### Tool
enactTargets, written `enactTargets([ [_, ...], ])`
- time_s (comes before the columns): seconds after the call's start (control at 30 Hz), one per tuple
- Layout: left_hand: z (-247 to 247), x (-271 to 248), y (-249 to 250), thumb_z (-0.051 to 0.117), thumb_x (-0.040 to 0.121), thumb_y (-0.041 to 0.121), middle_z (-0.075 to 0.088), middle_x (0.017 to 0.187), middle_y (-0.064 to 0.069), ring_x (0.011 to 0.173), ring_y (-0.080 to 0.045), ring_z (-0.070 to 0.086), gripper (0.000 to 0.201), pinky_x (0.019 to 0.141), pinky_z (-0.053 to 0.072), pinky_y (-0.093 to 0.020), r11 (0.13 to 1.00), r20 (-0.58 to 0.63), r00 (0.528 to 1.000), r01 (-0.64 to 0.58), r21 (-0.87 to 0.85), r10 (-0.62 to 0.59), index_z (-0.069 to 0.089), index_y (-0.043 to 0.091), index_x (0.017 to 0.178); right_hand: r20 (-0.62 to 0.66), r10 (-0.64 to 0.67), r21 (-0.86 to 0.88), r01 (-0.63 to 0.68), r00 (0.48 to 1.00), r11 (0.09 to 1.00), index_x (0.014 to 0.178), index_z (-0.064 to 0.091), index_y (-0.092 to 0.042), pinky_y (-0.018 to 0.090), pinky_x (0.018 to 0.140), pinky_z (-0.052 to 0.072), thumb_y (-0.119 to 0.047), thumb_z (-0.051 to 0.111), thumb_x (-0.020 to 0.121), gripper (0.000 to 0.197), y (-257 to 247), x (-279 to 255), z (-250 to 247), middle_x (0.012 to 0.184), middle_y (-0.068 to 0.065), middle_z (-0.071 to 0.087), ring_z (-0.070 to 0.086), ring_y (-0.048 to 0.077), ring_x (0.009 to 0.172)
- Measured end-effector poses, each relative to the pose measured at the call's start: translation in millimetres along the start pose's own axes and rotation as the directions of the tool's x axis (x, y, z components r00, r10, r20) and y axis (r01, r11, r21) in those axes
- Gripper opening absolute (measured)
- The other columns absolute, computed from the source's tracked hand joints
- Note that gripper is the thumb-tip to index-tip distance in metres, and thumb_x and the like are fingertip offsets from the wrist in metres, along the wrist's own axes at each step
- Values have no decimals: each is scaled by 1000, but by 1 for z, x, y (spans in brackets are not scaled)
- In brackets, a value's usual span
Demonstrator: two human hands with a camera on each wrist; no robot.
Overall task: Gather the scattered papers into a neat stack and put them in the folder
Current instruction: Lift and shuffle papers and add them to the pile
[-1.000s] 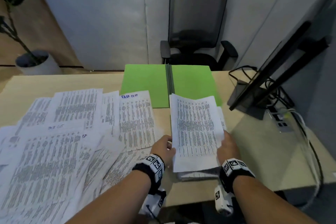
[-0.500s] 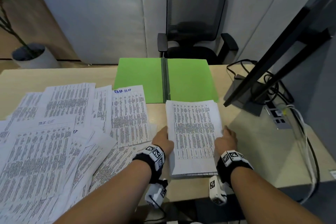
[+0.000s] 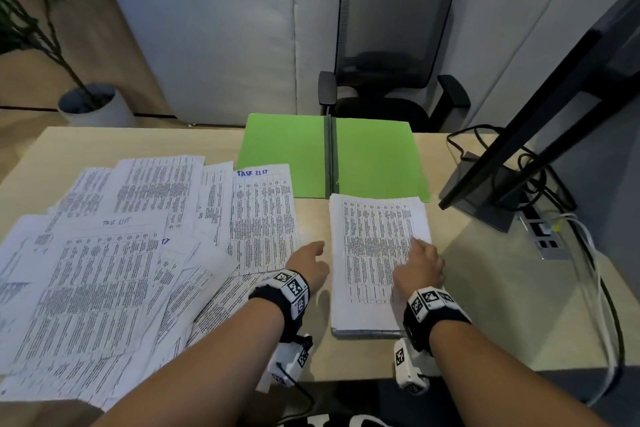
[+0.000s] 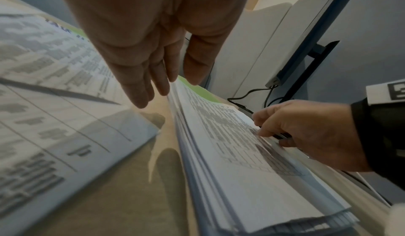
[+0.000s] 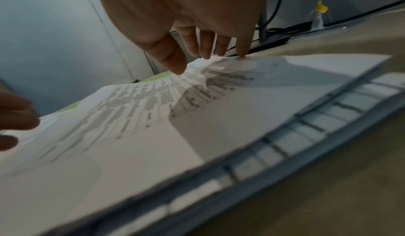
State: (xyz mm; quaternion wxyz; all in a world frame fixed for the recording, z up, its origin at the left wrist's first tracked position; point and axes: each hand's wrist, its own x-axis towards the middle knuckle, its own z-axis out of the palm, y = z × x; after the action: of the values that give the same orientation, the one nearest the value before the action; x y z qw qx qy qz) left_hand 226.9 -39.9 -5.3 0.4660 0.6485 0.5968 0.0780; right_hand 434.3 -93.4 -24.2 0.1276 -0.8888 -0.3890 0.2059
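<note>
A squared-up stack of printed papers lies flat on the desk just in front of the open green folder. The stack's near end rests on a grey keyboard. My left hand is beside the stack's left edge, fingers straight, their tips at the sheets' side. My right hand lies on the right part of the top sheet, its fingertips touching the paper, holding nothing. Several loose sheets are spread and overlapping across the left half of the desk.
A monitor on a stand is at the right with tangled cables and a power strip. A black office chair stands behind the desk. A potted plant is on the floor, far left.
The stack, held raised between both hands a second ago, now lies flat. My left hand has come off its edge; my right hand has slid onto the top sheet.
</note>
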Motion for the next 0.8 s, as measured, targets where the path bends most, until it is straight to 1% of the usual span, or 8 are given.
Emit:
enactTargets([
  [0.1, -17, -7, -9, 51, 91, 13, 51, 139, 0, 128, -18, 47, 54, 106, 38, -31, 1000, -59, 998, -14, 19, 16, 38, 16, 144, 43, -72, -11, 72, 996, 997, 142, 38, -21, 39, 111, 22, -3, 52, 76, 70, -20, -10, 8, 150, 1, 30, 24, 27, 136],
  [0.23, -44, -15, -29, 51, 91, 12, 54, 135, -1, 123, -19, 51, 50, 100, 39, -27, 999, -131, 991, 0, 39, 6, 44, 15, 140, 68, -164, -10, 165, 984, 986, 141, 39, -21, 42, 111, 25, -2, 48, 78, 67, -52, -28, 24, 148, 1, 33, 26, 27, 134],
  [0.33, -69, -25, -52, 51, 90, 10, 53, 137, -2, 123, -20, 51, 50, 101, 40, -30, 998, -169, 985, 35, 47, -26, 44, 14, 139, 115, -226, 2, 227, 967, 974, 140, 41, -22, 42, 109, 27, -2, 46, 81, 62, -79, -42, 39, 144, 4, 36, 29, 28, 132],
  [0.43, -97, -35, -81, 51, 90, 10, 50, 139, -4, 128, -21, 47, 52, 106, 38, -33, 996, -175, 982, 76, 46, -67, 42, 13, 141, 147, -267, -25, 273, 952, 962, 138, 44, -24, 41, 107, 31, -9, 47, 88, 52, -106, -56, 56, 141, 5, 38, 31, 28, 130],
  [0.53, -130, -43, -113, 51, 90, 10, 46, 142, -5, 130, -22, 45, 53, 105, 37, -32, 990, -189, 975, 127, 55, -115, 42, 14, 142, 171, -308, -34, 318, 936, 948, 136, 47, -24, 39, 105, 33, -15, 48, 92, 45, -135, -73, 77, 139, 5, 42, 34, 28, 128],
  [0.67, -178, -48, -163, 51, 89, 9, 37, 148, -8, 132, -26, 43, 54, 106, 36, -31, 972, -244, 948, 225, 67, -202, 43, 14, 141, 208, -373, 38, 373, 904, 927, 130, 55, -18, 37, 104, 36, -16, 51, 93, 37, -175, -98, 108, 131, 10, 49, 43, 30, 121],
  [0.73, -201, -50, -193, 53, 88, 10, 33, 150, -9, 133, -27, 41, 55, 108, 37, -34, 958, -272, 932, 274, 87, -242, 42, 14, 142, 248, -405, 89, 396, 880, 914, 129, 55, -15, 39, 103, 39, -17, 50, 95, 35, -196, -110, 125, 130, 12, 48, 48, 30, 117],
  [0.8, -224, -53, -223, 55, 87, 12, 28, 152, -9, 135, -29, 38, 59, 109, 36, -37, 931, -315, 907, 336, 142, -279, 39, 16, 143, 281, -418, 158, 388, 864, 908, 131, 53, -12, 39, 102, 42, -17, 47, 97, 35, -218, -123, 139, 132, 12, 45, 52, 28, 115],
])
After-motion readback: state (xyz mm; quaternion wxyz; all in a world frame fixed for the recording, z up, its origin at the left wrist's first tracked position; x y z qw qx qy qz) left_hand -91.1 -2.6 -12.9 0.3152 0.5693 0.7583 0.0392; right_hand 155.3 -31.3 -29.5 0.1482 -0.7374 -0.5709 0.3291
